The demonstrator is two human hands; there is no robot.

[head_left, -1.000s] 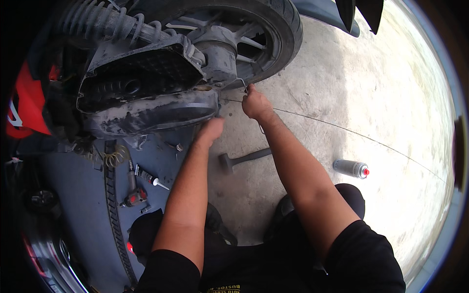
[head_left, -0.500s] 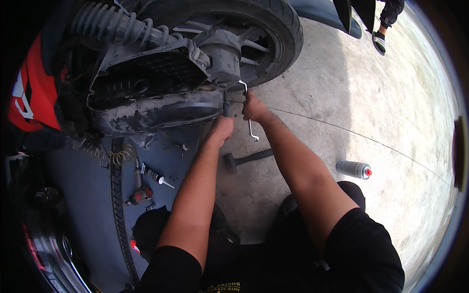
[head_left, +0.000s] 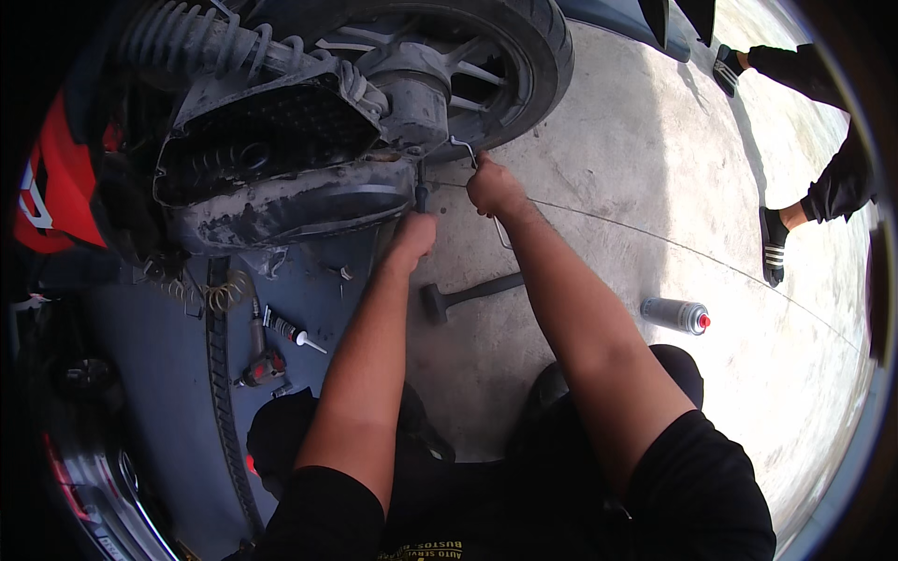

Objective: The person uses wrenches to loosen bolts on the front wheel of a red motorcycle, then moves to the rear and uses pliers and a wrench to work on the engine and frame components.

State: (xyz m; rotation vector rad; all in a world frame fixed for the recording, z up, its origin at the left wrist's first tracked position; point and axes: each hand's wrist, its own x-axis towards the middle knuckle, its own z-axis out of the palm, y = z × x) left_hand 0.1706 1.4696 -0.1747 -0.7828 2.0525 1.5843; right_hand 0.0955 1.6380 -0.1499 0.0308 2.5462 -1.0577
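My left hand (head_left: 418, 235) is closed round a dark-handled tool (head_left: 422, 198), probably a screwdriver, pointing up at the rear edge of the scooter's engine casing (head_left: 309, 213). Its tip is hidden under the casing. In my right hand (head_left: 496, 187) is a silver offset ring wrench (head_left: 464, 145). The upper end of the wrench meets the underside of the grey hub housing (head_left: 418, 110). Its lower end sticks out below my fist, partly behind my forearm. Beyond both hands stands the scooter's rear wheel (head_left: 538, 93).
A hammer (head_left: 468, 293) lies on the concrete between my arms, and a spray can (head_left: 675, 316) lies to the right. Left are a cordless impact driver (head_left: 262, 367), a white-nozzled tube (head_left: 294, 329) and a tyre strip (head_left: 221, 374). Another person's sandalled foot (head_left: 774, 245) is at far right.
My right hand and the wrench have swung slightly up and to the right. My left hand stays on its tool. The other person has stepped further into view on the right.
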